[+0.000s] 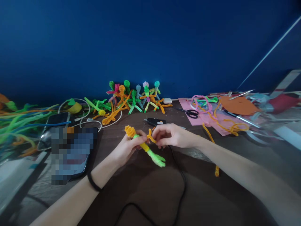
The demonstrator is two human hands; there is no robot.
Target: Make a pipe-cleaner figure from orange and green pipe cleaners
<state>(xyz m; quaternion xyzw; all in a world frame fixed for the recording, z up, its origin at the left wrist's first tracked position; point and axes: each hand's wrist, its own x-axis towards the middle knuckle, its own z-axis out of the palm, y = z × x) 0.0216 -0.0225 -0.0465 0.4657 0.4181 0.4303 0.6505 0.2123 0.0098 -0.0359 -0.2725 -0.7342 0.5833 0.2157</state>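
Note:
A pipe-cleaner figure [154,155] with a coiled orange head, yellow middle and light green legs lies slanted across the fingers of my left hand [130,146]. The thumb presses on it just below the head. To its right, my right hand [167,135] has its fingers bent and pinched at a short orange pipe-cleaner piece [150,136], which sticks out beside the figure. Whether that piece is joined to the figure cannot be made out. Just beyond my right hand lies a black glue gun [155,121], its cord running down toward me.
Several finished pipe-cleaner figures [133,101] stand by the blue wall. Black scissors [192,113], pink sheets [187,110] and orange strands [208,132] are on the right. A phone [80,157], a white cable [101,126] and green pipe cleaners [25,121] lie left.

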